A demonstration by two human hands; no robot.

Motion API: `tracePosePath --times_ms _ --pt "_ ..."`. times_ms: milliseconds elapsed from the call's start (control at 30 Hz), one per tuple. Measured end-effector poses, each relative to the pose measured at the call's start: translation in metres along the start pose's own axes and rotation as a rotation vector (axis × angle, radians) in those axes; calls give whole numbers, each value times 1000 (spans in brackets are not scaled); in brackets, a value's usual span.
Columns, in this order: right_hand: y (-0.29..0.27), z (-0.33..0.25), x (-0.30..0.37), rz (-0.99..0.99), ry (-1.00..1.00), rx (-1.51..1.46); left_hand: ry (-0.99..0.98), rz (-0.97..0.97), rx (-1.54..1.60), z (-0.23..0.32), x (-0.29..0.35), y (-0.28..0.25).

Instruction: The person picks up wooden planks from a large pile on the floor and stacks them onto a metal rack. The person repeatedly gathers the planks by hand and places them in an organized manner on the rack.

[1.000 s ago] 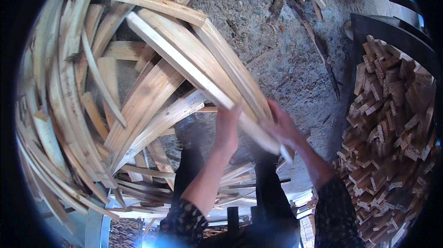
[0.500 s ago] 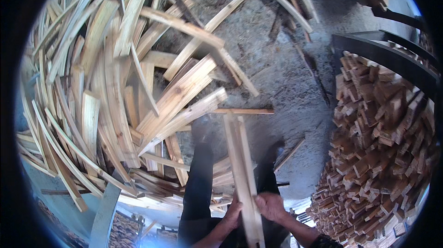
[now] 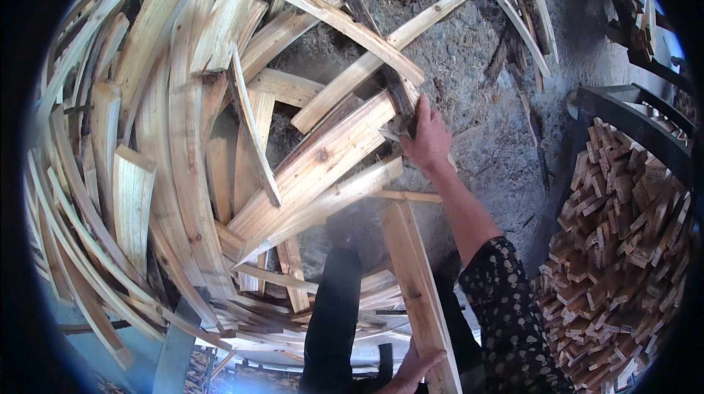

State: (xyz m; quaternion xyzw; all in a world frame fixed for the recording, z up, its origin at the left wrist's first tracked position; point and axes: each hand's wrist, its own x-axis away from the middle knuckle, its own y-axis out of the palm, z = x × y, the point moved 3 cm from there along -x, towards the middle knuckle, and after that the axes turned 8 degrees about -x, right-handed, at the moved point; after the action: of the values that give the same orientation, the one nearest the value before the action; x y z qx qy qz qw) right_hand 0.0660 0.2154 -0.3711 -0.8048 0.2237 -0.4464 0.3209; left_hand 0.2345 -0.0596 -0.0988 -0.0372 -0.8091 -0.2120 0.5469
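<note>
My left hand (image 3: 415, 373), low in the picture, is closed around a pale sawn board (image 3: 414, 280). The board stands tilted between my legs, its far end pointing away from me. My right hand (image 3: 430, 134) is stretched out ahead, at the right edge of the heap. Its fingers curl over the near end of a bark-edged wooden strip (image 3: 402, 95); part of that grip is hidden. Just left of this hand lies a wide knotty board (image 3: 323, 156). A long slat (image 3: 345, 24) crosses above the fingers.
A big heap of loose boards (image 3: 183, 167) spreads over the left side. More strips (image 3: 524, 2) lie on the rough grey floor (image 3: 469, 64) at the far right. A dark metal frame (image 3: 638, 126) stands beside a tall stack of cut wood pieces (image 3: 623, 247).
My right hand has let go of the wood between my legs and reached forward to the heap. My left hand keeps its hold on a board. The view has shifted.
</note>
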Motion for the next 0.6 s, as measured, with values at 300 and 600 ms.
tracePosePath --times_ms 300,600 --pt "-127 48 118 -249 111 -360 61 -116 90 -5 -23 1" --pt "-240 44 119 28 209 115 -89 -189 72 25 -10 16"
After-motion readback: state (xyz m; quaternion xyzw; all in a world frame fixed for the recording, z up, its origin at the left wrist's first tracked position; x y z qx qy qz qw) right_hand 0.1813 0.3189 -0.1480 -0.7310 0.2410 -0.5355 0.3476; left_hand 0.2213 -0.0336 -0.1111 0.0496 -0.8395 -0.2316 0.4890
